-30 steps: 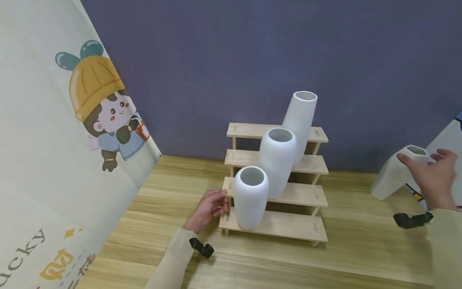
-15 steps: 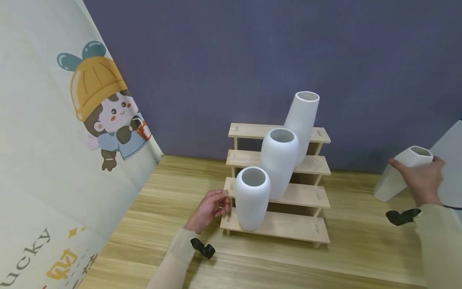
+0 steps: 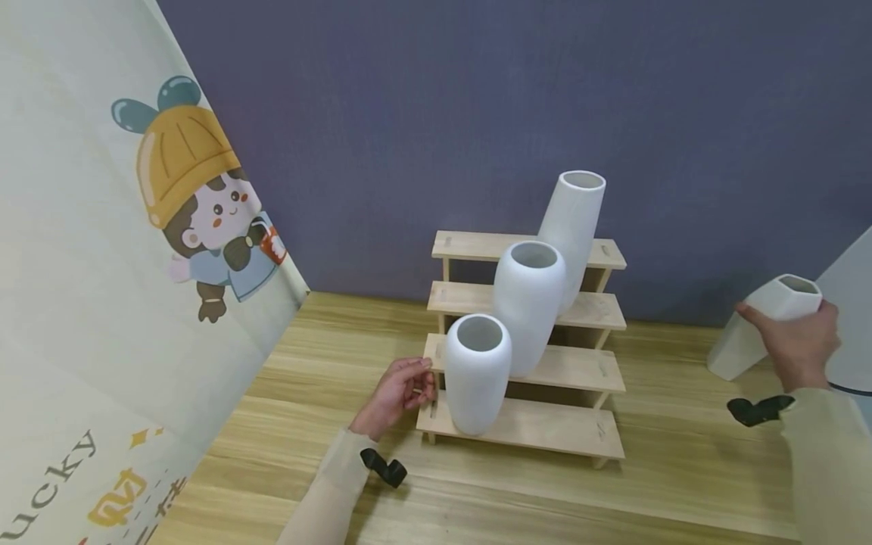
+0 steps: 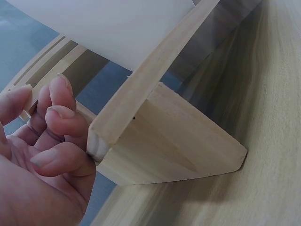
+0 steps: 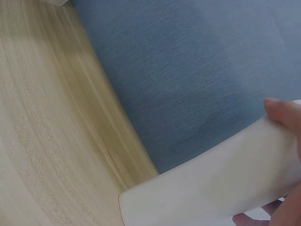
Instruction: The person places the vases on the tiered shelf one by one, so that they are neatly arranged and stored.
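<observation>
At the right of the head view, my right hand (image 3: pixel 804 344) grips a white angular vase (image 3: pixel 741 341) just below its rim, thumb on the near-left side. The right wrist view shows this vase (image 5: pixel 211 176) with its foot at the wooden tabletop. My left hand (image 3: pixel 397 393) is at the left end of a stepped wooden display stand (image 3: pixel 518 428); thumb and curled fingers pinch a board end. Three white vases stand on it: a short one (image 3: pixel 477 386) on the lowest step, a medium one (image 3: pixel 524 318) behind, and a tall one (image 3: pixel 572 227) further back.
The wooden tabletop (image 3: pixel 327 341) runs back to a dark blue wall (image 3: pixel 368 151). On the left hangs a pale panel (image 3: pixel 68 265) with a cartoon figure. Another pale panel (image 3: pixel 851 303) stands behind my right hand.
My right hand has come in from the right, its spread thumb and fingers closing round the angular vase. The left hand stays at the stand; the view has shifted slightly.
</observation>
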A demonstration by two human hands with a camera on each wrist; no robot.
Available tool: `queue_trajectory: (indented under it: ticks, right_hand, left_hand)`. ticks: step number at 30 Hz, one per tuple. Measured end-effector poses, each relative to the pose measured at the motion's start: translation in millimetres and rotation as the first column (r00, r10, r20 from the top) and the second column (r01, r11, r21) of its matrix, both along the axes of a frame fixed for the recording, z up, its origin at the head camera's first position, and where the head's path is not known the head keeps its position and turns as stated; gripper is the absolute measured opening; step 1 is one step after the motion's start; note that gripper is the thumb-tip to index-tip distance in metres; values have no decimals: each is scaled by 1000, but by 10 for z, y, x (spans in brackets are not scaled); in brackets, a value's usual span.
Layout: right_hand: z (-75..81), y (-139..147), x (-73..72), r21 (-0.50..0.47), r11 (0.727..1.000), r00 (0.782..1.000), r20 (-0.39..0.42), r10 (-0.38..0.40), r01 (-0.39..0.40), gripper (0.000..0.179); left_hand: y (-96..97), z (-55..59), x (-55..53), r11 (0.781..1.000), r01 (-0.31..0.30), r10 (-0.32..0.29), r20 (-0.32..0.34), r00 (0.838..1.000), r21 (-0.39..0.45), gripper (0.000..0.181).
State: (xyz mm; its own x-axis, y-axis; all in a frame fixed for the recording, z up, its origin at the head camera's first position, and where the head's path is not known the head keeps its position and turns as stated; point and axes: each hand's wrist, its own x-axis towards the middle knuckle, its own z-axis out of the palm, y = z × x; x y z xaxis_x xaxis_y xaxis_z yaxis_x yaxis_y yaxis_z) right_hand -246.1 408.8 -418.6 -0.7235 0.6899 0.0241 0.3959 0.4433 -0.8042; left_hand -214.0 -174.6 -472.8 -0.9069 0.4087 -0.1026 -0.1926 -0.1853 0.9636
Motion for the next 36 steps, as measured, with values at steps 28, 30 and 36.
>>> queue_trajectory:
  ticks: [28,30,36]
  right_hand:
    - [236,-51,88,-33,997,997,-31,-65,64,93]
    - [262,-63,93,-35,997,997,-28,-65,64,93]
    - [359,-90,108,-44,998,998,-56,-41,39,91]
  left_hand:
    - [-8,15,19,1000,-5,5,-5,1000,0,40]
    - [-9,20,21,1000,-4,4,-8,1000,-1,40]
    - [-5,30,27,1000,-2,2,-8,1000,0,40]
